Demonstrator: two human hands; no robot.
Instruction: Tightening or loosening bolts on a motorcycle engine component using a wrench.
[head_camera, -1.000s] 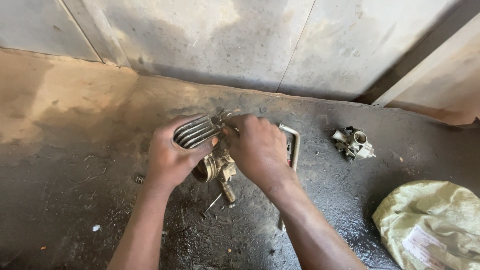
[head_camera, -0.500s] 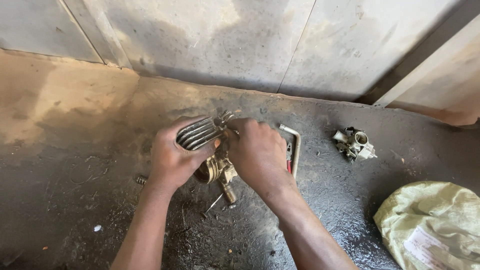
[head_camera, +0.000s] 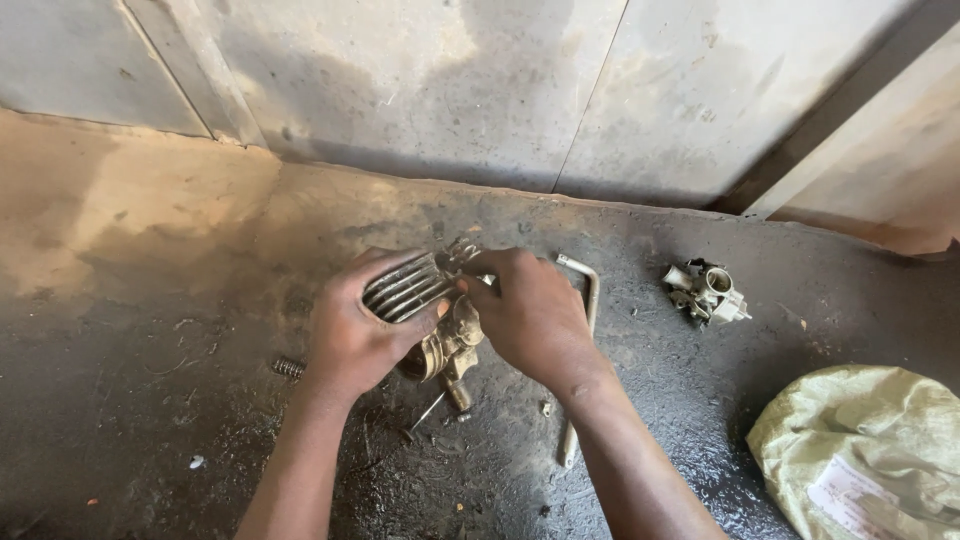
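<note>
Gripping the finned metal engine part (head_camera: 405, 287) in my left hand (head_camera: 355, 335), I had the fingers wrapped over its ribbed top and the thumb pressed under the fins, so the piece sat just above the dark, oily floor (head_camera: 180, 400). My right hand (head_camera: 530, 315) was closed over the brass-coloured fitting (head_camera: 450, 345) on the part's right side, fingertips pinched at the joint; what exactly they held there was hidden under the knuckles. To my judgement the work went best with the left hand steady as a clamp and the right doing all the turning or pulling in line with the joint, since the greasy metal looked apt to slip. Small loose pieces lay right below the hands, a thin pin (head_camera: 425, 412) and a coil spring (head_camera: 288, 368) off to the left, so keeping the part low would have saved anything dropped. A bent metal bar (head_camera: 590, 300) lay just beyond my right hand, a small carburettor (head_camera: 706, 292) farther right, and a pale sack (head_camera: 870, 450) at the corner.
</note>
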